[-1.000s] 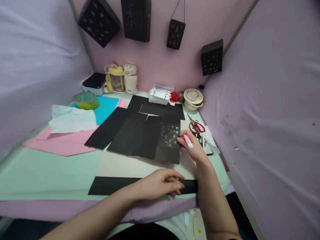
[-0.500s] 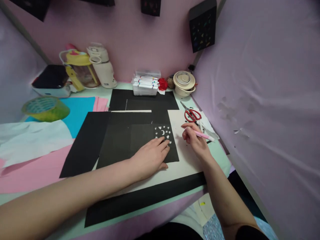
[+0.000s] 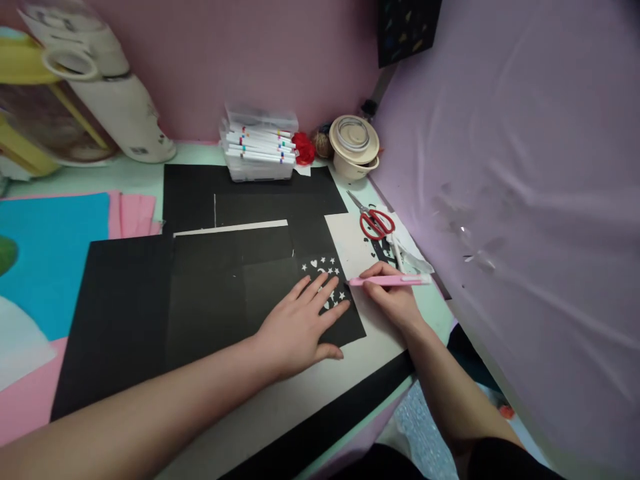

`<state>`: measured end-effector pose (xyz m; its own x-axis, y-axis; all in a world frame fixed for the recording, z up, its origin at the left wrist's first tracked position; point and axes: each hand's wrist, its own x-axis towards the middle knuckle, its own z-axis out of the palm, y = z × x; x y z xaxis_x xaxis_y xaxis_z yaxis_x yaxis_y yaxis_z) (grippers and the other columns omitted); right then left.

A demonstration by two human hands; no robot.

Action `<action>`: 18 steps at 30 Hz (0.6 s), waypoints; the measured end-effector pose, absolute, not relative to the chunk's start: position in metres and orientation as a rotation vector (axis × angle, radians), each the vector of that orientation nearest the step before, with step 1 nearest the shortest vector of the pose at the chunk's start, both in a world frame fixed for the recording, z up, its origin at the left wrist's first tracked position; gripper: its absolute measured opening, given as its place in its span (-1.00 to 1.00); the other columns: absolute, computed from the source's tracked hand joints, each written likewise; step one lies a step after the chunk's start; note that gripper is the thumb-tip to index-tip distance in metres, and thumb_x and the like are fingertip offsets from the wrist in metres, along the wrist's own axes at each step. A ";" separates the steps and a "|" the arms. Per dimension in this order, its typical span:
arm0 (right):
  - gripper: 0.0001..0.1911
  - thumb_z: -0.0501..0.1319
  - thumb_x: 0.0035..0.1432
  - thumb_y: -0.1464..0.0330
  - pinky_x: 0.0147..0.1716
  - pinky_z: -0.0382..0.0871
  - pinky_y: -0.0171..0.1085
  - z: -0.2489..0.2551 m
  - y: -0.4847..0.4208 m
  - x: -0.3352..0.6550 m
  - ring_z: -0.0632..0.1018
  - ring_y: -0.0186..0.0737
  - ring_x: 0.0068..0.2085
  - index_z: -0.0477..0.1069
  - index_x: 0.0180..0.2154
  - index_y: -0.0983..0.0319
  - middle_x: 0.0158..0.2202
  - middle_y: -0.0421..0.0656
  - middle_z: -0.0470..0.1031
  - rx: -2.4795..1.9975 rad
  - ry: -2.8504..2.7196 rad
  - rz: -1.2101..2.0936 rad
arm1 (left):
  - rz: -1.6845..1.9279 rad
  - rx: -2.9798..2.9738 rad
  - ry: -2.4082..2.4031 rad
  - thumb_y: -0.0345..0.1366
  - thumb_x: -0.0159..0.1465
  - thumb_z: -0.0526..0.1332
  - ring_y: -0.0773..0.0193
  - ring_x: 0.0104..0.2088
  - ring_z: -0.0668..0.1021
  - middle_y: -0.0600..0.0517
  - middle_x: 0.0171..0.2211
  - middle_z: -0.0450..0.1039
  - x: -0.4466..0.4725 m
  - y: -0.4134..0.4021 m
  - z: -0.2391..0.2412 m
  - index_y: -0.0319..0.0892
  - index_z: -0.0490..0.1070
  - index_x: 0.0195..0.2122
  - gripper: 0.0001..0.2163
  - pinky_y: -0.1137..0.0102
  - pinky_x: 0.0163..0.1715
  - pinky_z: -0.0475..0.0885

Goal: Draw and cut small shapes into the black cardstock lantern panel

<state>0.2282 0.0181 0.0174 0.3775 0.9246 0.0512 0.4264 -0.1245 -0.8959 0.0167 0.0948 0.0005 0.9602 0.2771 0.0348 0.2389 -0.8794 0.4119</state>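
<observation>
My left hand [image 3: 303, 323] lies flat with spread fingers on the black paper [image 3: 210, 293], its fingertips over a patch of small cut-out stars, hearts and a moon [image 3: 333, 267] that show pale. Part of that patch is hidden under the fingers. Just to the right, my right hand [image 3: 395, 300] grips a pink pen-shaped craft knife [image 3: 385, 281], held nearly level with its tip pointing left at the black paper's right edge. Whether the tip touches the paper I cannot tell. A cream sheet [image 3: 343, 233] lies under the black paper.
Red-handled scissors [image 3: 377, 225] lie beyond my right hand, with black scraps around them. At the back stand a clear box of markers [image 3: 260, 157], a lidded cream bowl [image 3: 354, 150] and a white bottle [image 3: 120, 113]. Blue felt-like sheet [image 3: 55, 253] lies left.
The view has shifted closer. My left fingers have spread wider over the cut-outs. My right hand has swung the craft knife so its tip points left, nearer the black paper.
</observation>
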 end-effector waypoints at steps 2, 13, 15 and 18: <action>-0.94 0.23 0.10 0.37 -0.48 0.23 -0.31 0.011 0.018 0.232 0.38 -0.32 -0.49 0.42 -0.42 0.19 -0.50 -0.25 0.42 -1.687 -1.161 0.667 | 0.135 2.740 0.368 0.26 0.23 0.03 -0.05 0.39 -0.06 -0.17 0.39 -0.12 0.016 0.094 -0.002 -0.01 0.16 0.30 -0.30 0.06 0.31 -0.17; -0.90 0.21 0.18 0.37 -0.55 0.23 -0.33 -0.003 0.012 0.231 0.40 -0.33 -0.56 0.43 -0.40 0.19 -0.58 -0.26 0.43 -1.590 -1.232 0.773 | 0.181 2.775 0.364 0.27 0.24 0.01 -0.05 0.38 -0.05 -0.16 0.39 -0.09 0.015 0.094 -0.005 -0.01 0.11 0.32 -0.29 0.07 0.31 -0.16; -0.91 0.21 0.17 0.37 -0.55 0.24 -0.33 -0.003 0.012 0.231 0.40 -0.33 -0.55 0.43 -0.39 0.20 -0.57 -0.25 0.44 -1.590 -1.237 0.779 | 0.180 2.772 0.365 0.27 0.24 0.02 -0.05 0.38 -0.05 -0.16 0.39 -0.09 0.015 0.094 -0.005 -0.02 0.11 0.32 -0.29 0.07 0.31 -0.16; -0.92 0.21 0.18 0.38 -0.55 0.24 -0.34 -0.003 0.012 0.232 0.40 -0.33 -0.56 0.43 -0.39 0.20 -0.57 -0.25 0.44 -1.591 -1.233 0.793 | 0.174 2.770 0.364 0.27 0.24 0.01 -0.06 0.38 -0.04 -0.16 0.39 -0.08 0.015 0.094 -0.005 -0.01 0.11 0.32 -0.28 0.06 0.31 -0.15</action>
<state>0.2319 0.0121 -0.0031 0.2847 0.9572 0.0526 0.3493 -0.0525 -0.9355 0.0151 0.0939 -0.0048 0.9596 0.2710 0.0755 0.2294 -0.9090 0.3479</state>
